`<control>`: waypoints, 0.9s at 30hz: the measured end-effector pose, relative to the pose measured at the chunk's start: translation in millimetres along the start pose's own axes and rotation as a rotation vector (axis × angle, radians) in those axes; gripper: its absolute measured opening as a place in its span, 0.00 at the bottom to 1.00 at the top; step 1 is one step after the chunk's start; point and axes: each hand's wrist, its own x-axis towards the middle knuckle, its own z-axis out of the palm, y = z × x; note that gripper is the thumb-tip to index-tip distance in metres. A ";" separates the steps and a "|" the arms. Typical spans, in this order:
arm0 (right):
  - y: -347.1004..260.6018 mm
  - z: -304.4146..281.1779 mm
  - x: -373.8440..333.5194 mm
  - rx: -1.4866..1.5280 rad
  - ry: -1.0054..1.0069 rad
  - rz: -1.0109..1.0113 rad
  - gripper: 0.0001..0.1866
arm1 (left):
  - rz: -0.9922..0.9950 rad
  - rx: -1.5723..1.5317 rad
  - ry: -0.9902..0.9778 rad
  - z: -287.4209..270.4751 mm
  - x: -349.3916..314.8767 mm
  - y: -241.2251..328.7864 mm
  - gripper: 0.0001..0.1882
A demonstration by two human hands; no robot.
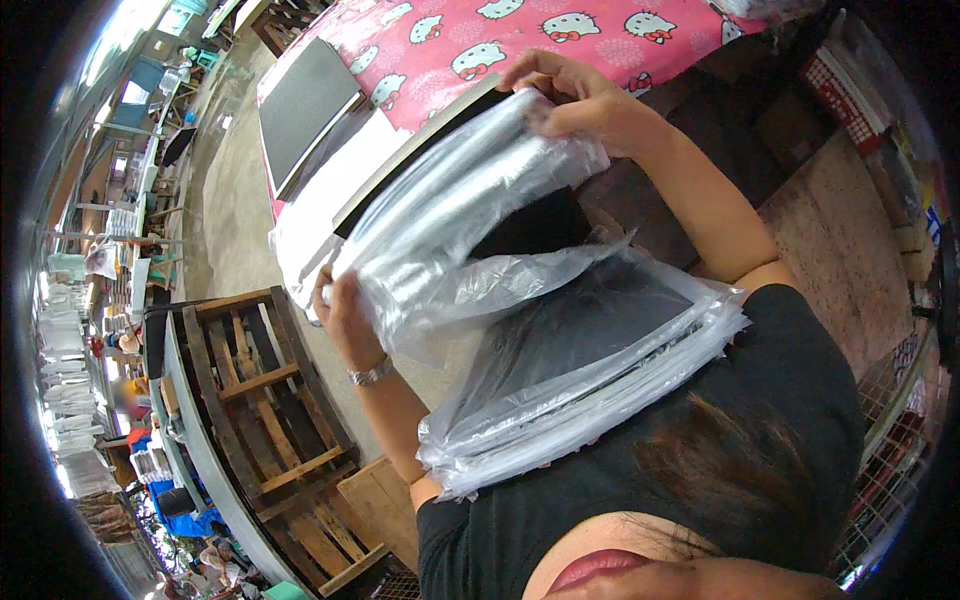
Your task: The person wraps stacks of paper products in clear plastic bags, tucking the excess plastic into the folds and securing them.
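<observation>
Clear plastic bag film stretches bunched between my two hands, over a flat dark panel with a grey edge. My left hand, with a metal band on its wrist, is closed on the film's left end. At the far right end, my right hand pinches the film near the panel's corner, thumb on the plastic and fingers bent over the edge. Closer to my body, a stack of clear plastic bags lies against my black shirt, its layered edges toward me. The film hides much of the dark panel.
A table with a pink cartoon-print cover stands ahead. On it lie a dark grey flat board and white sheet material. A wooden pallet is at the left, a wire rack at the right.
</observation>
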 end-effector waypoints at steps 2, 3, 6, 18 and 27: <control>12.3 6.0 10.9 -0.600 0.185 -0.154 0.31 | 0.154 0.351 0.151 14.7 9.8 4.2 0.13; 18.0 10.7 10.9 -0.884 0.309 -0.253 0.33 | 0.256 0.463 0.217 30.1 10.9 4.6 0.15; 35.2 17.8 -4.5 -1.144 0.392 -0.411 0.36 | 0.169 0.533 0.009 35.4 -15.5 9.4 0.31; -0.5 -8.8 -62.5 0.081 -0.003 0.457 0.20 | -0.526 0.232 -0.154 -36.8 -68.5 23.1 0.15; 256.9 -103.6 -156.9 -0.266 0.030 1.140 0.10 | -0.084 1.104 -0.825 -141.3 -111.9 -231.1 0.14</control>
